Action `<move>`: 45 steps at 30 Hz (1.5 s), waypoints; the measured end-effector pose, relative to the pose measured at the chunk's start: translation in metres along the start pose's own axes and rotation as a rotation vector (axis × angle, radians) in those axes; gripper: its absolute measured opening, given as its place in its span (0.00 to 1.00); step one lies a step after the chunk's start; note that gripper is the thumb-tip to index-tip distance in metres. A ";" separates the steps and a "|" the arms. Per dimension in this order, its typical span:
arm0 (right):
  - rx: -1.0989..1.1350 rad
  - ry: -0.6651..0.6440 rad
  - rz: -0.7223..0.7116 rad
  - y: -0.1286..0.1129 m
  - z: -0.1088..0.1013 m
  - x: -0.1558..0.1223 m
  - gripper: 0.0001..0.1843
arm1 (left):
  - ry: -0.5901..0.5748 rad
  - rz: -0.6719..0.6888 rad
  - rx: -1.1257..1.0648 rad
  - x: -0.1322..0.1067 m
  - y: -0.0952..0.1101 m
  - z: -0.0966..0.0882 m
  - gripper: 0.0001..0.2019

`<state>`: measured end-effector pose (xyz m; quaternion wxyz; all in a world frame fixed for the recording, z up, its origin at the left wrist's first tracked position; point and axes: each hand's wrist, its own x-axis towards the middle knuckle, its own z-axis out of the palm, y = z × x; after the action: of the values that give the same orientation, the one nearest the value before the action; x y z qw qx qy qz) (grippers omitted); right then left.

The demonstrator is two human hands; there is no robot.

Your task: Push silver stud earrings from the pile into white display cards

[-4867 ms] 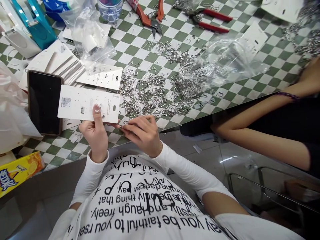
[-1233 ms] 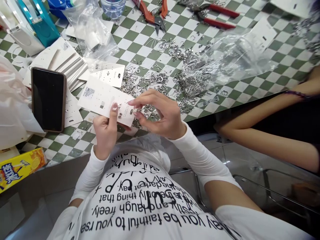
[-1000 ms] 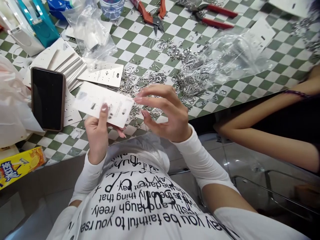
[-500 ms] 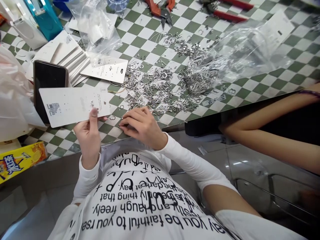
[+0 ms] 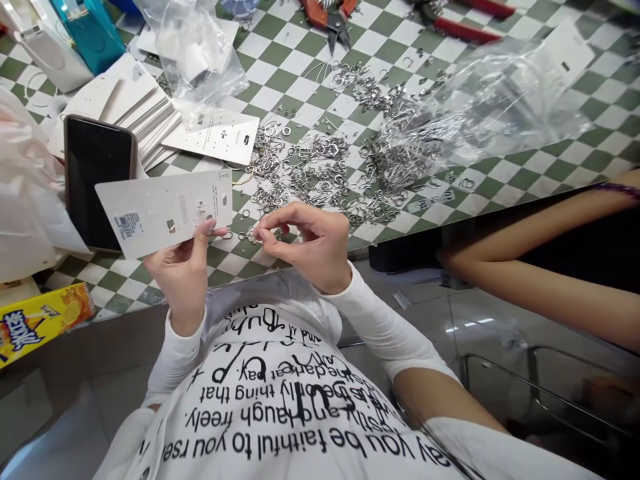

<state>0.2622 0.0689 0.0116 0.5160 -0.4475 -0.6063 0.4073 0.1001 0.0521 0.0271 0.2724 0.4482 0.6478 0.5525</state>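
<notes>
My left hand pinches a white earring card by its lower edge, thumb on top. The card carries a barcode label, printed text and small silver earrings near its right end. Just to the right, my right hand holds a small silver earring between thumb and fingertip, close to the card but apart from it. Its exact shape is too small to tell. Behind my right hand spreads a pile of silver earring pieces, rings and hooks mixed together.
A phone lies behind the card, beside stacked white cards. Clear plastic bags, red-handled pliers and orange-handled cutters sit further back. A yellow box is at left. Another person's arm rests at right.
My right hand has lifted and turned from the table edge into a pinch with a small silver earring in it. The card in my left hand has shifted slightly right.
</notes>
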 end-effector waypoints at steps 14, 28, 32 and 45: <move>-0.033 -0.211 -0.035 0.007 -0.004 -0.006 0.08 | -0.002 0.035 -0.006 0.002 -0.007 0.003 0.06; -0.520 -0.188 -0.403 0.017 0.015 -0.022 0.04 | 0.008 0.015 -0.014 0.000 -0.010 0.007 0.08; -0.199 -0.085 -0.293 0.006 0.010 -0.017 0.08 | -0.005 0.036 -0.026 0.000 -0.008 0.008 0.06; 0.179 0.115 0.049 0.003 0.022 0.006 0.10 | 0.122 0.293 0.210 -0.007 -0.017 0.026 0.02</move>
<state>0.2406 0.0744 0.0074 0.5777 -0.4368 -0.5259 0.4459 0.1202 0.0579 0.0032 0.1009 0.5295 0.6450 0.5418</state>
